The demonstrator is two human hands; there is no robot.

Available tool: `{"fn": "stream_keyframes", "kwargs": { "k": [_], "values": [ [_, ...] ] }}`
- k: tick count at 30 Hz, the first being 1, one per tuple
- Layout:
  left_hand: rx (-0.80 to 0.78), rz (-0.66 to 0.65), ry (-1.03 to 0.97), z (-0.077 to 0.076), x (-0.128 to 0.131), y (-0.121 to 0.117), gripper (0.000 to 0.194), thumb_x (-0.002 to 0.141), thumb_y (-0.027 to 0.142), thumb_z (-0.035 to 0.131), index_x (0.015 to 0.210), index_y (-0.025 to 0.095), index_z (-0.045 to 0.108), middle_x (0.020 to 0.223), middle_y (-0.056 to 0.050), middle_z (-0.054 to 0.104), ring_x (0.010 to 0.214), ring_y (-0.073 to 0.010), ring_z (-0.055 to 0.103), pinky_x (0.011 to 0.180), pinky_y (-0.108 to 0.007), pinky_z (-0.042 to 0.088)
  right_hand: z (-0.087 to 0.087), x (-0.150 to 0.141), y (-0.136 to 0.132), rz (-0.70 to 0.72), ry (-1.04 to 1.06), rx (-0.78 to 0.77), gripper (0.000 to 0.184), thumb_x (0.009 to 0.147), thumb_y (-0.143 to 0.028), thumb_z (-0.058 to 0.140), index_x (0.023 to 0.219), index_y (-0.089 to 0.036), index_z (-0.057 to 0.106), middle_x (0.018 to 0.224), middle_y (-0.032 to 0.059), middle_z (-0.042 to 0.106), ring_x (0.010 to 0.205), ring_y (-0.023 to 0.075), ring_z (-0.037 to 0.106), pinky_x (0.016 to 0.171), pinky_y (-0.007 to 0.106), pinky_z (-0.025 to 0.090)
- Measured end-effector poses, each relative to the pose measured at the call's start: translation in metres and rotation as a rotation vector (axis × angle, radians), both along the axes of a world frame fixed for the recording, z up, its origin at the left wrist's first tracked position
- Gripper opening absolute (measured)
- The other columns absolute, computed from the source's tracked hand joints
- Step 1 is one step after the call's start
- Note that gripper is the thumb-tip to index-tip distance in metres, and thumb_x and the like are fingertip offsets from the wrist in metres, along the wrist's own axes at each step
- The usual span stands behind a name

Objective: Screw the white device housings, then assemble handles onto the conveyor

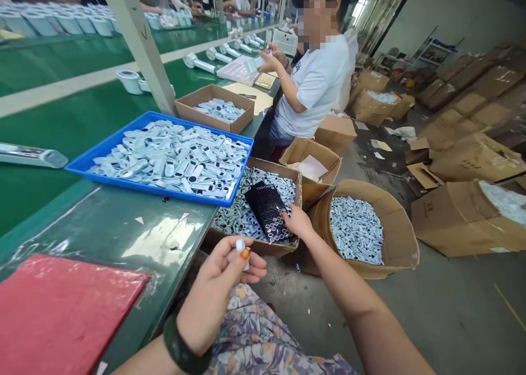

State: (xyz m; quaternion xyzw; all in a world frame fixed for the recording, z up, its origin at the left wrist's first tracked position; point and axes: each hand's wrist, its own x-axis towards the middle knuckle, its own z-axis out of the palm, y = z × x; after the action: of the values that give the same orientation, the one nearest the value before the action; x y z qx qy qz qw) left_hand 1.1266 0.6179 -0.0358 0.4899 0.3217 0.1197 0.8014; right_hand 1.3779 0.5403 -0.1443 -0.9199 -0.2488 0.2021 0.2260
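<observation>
White plastic piece (240, 253) is being pinched between the thumb and fingers of the left hand (217, 295), just off the bench (123, 227) edge, while the right hand (298, 221) is touching a black sheet of round labels (267, 212) lying across a cardboard box (255, 246) of parts (gripping or only resting, hard to tell).

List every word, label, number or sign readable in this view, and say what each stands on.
The white card on the bench: print too small to read.
The sheet of paper: print too blurred to read.
The white post: a dark mark like "V", no clear word.
</observation>
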Motion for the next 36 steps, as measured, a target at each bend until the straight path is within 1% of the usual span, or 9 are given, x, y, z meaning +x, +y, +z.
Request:
{"fn": "stream_keyframes", "kwargs": {
  "k": [4,7,12,16,20,24,26,30,36],
  "values": [
    [-0.061,-0.055,-0.011,-0.008,0.019,-0.011,0.063,0.084,0.061,0.074,0.128,0.021,0.053,0.085,-0.006,0.076,0.079,-0.0228,0.074,0.076,-0.034,0.059,-0.025,0.025,0.023,-0.091,0.12,-0.048,0.038,0.098,-0.036,0.067,0.131,-0.017,0.062,0.135,0.0113,0.062,0.121,0.0275,0.063,0.104,0.052,0.053],
    [-0.053,-0.053,-0.001,-0.016,0.019,-0.011,0.05,0.085,0.055,0.074,0.117,0.02,0.059,0.091,-0.006,0.074,0.083,-0.021,0.071,0.077,-0.032,0.057,-0.035,0.028,0.031,-0.138,0.245,-0.013,0.035,0.098,-0.036,0.068,0.127,-0.016,0.063,0.129,0.0102,0.065,0.113,0.0253,0.066,0.097,0.047,0.058],
    [0.069,0.013,0.035,-0.026,0.017,0.001,0.026,0.081,0.039,0.071,0.098,0.02,0.065,0.08,0.0,0.063,0.069,-0.0137,0.059,0.064,-0.025,0.046,-0.041,0.023,0.017,-0.198,0.398,0.17,0.033,0.1,-0.037,0.066,0.124,-0.015,0.064,0.121,0.0085,0.067,0.103,0.0219,0.069,0.088,0.041,0.061],
    [0.112,-0.012,0.071,-0.029,0.02,0.007,0.024,0.077,0.036,0.067,0.093,0.019,0.065,0.075,0.002,0.059,0.063,-0.0126,0.054,0.061,-0.025,0.042,-0.038,0.023,0.003,-0.302,0.415,0.345,0.031,0.099,-0.037,0.066,0.122,-0.015,0.064,0.122,0.0082,0.066,0.105,0.0226,0.067,0.089,0.042,0.06],
    [0.193,-0.053,0.117,-0.032,0.019,0.006,0.028,0.077,0.043,0.067,0.093,0.02,0.065,0.069,0.003,0.054,0.059,-0.0133,0.049,0.057,-0.025,0.038,-0.024,0.013,-0.004,-0.354,0.525,0.54,0.026,0.096,-0.038,0.07,0.107,-0.014,0.066,0.102,0.0046,0.069,0.087,0.0172,0.066,0.079,0.035,0.058],
    [0.416,-0.076,0.103,-0.031,0.017,0.009,0.033,0.08,0.049,0.069,0.097,0.02,0.071,0.071,0.002,0.054,0.061,-0.0144,0.048,0.058,-0.026,0.04,0.006,-0.024,-0.009,-0.273,0.742,0.726,0.041,0.071,-0.048,0.088,0.087,-0.017,0.065,0.079,-0.0013,0.067,0.069,0.0143,0.061,0.07,0.03,0.053],
    [0.579,-0.063,0.06,-0.03,0.017,0.011,0.03,0.085,0.045,0.067,0.102,0.022,0.075,0.075,0.0,0.058,0.067,-0.0163,0.054,0.065,-0.029,0.045,0.024,-0.048,-0.013,-0.22,0.836,0.794,0.047,0.061,-0.049,0.092,0.085,-0.019,0.066,0.078,-0.0026,0.068,0.069,0.0141,0.061,0.069,0.029,0.051],
    [0.911,0.022,-0.064,-0.03,0.018,0.017,0.025,0.094,0.033,0.064,0.114,0.025,0.077,0.103,-0.004,0.07,0.096,-0.019,0.067,0.085,-0.03,0.051,0.052,-0.089,-0.021,-0.154,0.967,0.848,0.047,0.06,-0.045,0.095,0.09,-0.021,0.069,0.082,-0.0035,0.07,0.071,0.0124,0.061,0.069,0.026,0.05],
    [1.126,0.019,-0.105,-0.038,0.014,0.022,0.022,0.096,0.025,0.065,0.113,0.025,0.078,0.103,-0.002,0.072,0.093,-0.0142,0.07,0.082,-0.024,0.053,0.061,-0.113,-0.031,-0.123,1.041,0.881,0.047,0.057,-0.039,0.1,0.089,-0.02,0.07,0.081,-0.0057,0.068,0.072,0.0085,0.057,0.07,0.022,0.046]
  ]
}}
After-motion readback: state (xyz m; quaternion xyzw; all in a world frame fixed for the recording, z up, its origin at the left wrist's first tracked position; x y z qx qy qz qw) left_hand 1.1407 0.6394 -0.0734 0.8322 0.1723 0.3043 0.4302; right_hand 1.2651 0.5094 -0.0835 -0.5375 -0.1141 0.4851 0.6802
